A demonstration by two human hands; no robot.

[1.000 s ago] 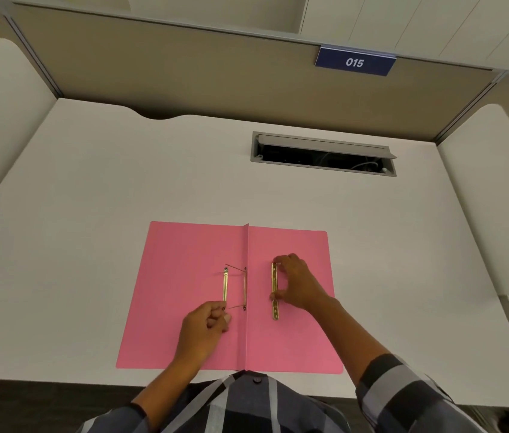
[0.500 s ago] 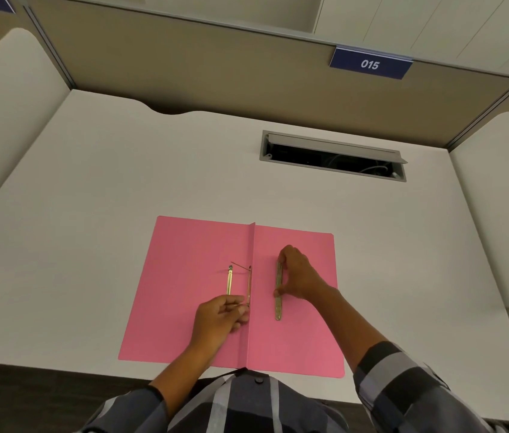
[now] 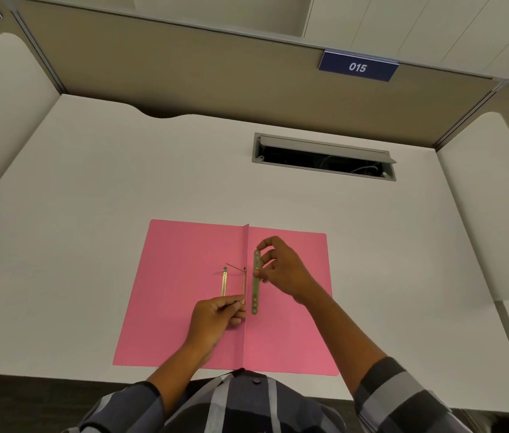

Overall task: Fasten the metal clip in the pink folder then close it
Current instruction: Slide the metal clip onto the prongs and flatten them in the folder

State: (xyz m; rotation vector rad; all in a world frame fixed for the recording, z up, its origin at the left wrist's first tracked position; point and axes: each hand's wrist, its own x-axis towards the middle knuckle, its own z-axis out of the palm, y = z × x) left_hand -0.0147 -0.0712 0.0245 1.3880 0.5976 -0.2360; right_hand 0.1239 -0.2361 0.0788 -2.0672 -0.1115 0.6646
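A pink folder [image 3: 184, 307] lies open and flat on the white desk, spine running toward me. My right hand [image 3: 284, 267] holds a flat metal clip bar [image 3: 256, 282] with holes, lifted just right of the spine. Left of the spine the brass fastener base [image 3: 224, 281] lies on the left flap, and a thin upright prong [image 3: 243, 281] stands beside the fold. My left hand [image 3: 215, 320] pinches the lower prong of that fastener near the spine; the prong's tip is hidden in my fingers.
A grey cable hatch [image 3: 323, 156] is set open in the desk behind the folder. Beige partition panels [image 3: 184, 73] close the back and both sides. A blue label reading 015 [image 3: 357, 66] hangs above. The desk's front edge runs just below the folder.
My right hand has picked the clip bar up off the right flap and brought it closer to the spine. My left hand has kept its pinch on the lower prong.
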